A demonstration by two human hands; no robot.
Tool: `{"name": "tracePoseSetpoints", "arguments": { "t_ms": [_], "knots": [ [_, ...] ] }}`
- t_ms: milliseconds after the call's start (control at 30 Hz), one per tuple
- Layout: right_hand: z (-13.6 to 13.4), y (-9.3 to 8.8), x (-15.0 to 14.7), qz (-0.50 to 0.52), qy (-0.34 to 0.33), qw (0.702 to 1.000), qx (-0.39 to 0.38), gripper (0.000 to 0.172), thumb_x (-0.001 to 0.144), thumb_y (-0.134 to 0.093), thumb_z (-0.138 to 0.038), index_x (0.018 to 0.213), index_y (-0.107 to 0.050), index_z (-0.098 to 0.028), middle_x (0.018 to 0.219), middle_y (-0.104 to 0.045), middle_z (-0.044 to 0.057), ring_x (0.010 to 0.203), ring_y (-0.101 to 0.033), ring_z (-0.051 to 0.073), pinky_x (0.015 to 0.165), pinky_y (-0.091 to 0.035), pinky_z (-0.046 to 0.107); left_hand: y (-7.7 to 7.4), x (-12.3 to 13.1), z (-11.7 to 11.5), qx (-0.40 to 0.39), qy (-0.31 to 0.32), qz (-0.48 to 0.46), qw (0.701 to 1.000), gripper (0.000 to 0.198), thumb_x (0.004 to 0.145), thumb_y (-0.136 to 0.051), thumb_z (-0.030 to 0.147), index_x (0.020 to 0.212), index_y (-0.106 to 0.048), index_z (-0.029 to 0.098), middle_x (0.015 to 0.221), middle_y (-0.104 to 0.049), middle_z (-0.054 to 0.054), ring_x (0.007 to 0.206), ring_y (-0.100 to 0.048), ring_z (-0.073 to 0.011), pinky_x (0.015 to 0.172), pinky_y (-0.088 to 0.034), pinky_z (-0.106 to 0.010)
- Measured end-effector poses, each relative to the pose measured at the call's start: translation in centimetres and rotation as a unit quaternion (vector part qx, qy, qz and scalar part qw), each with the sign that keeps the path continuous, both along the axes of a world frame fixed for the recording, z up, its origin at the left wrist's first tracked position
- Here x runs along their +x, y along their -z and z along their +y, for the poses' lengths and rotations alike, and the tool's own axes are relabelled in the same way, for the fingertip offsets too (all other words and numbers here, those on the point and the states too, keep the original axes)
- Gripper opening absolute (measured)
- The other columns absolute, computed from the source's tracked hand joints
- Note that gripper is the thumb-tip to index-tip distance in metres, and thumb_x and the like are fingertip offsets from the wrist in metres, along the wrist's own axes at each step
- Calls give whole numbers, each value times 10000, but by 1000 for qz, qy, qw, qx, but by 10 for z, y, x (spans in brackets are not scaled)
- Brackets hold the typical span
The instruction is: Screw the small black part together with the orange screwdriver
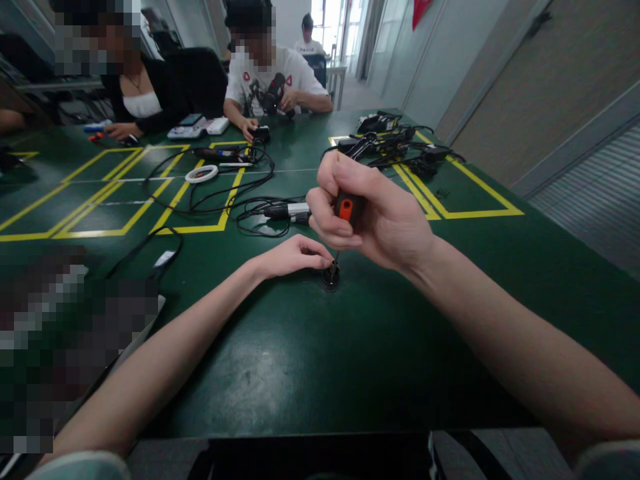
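My right hand (373,207) is wrapped round the black and orange handle of a screwdriver (346,209). Its thin shaft points down at a small round dark part (331,277) on the green table. I cannot tell whether the tip touches a screw. The thumb and fingers of my left hand (295,257) pinch the upper piece of that part from the left. The part stands on the tabletop, its base a dark shiny disc, with a small brassy piece near the top.
Black cables and adapters (395,143) lie heaped at the back right. Further left are a white tape ring (201,174), a marker-like black and white item (287,212) and looped cable (273,170). Yellow tape marks the green table (280,360). Two people (275,80) sit across.
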State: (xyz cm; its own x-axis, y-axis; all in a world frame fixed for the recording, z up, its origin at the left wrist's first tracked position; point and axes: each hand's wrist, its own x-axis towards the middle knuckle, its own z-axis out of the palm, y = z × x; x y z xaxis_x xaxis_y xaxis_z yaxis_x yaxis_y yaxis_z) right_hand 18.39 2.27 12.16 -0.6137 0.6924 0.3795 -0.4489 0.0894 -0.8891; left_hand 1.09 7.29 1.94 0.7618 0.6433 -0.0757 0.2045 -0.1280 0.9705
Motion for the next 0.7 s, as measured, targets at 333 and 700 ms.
{"name": "tracePoseSetpoints", "arguments": {
  "t_ms": [333,700],
  "knots": [
    [-8,-8,-4,11,-29,998,-47,557,1141,-279,-378,648,-460,-195,505,-299,-81,424,-201,59,406,-216,174,0,1,-1,12,-6,4,1000,240,800,-744,319,932,-830,137,985,-811,-54,971,-715,-202,997,-542,-323],
    [3,3,0,11,-39,999,-1,414,1029,-623,-448,732,-463,-207,650,-521,-58,441,-433,56,423,-404,184,1,1,1,4,1,-20,1000,217,778,-780,334,886,-828,152,948,-815,-58,944,-723,-212,980,-556,-338]
  ]
}}
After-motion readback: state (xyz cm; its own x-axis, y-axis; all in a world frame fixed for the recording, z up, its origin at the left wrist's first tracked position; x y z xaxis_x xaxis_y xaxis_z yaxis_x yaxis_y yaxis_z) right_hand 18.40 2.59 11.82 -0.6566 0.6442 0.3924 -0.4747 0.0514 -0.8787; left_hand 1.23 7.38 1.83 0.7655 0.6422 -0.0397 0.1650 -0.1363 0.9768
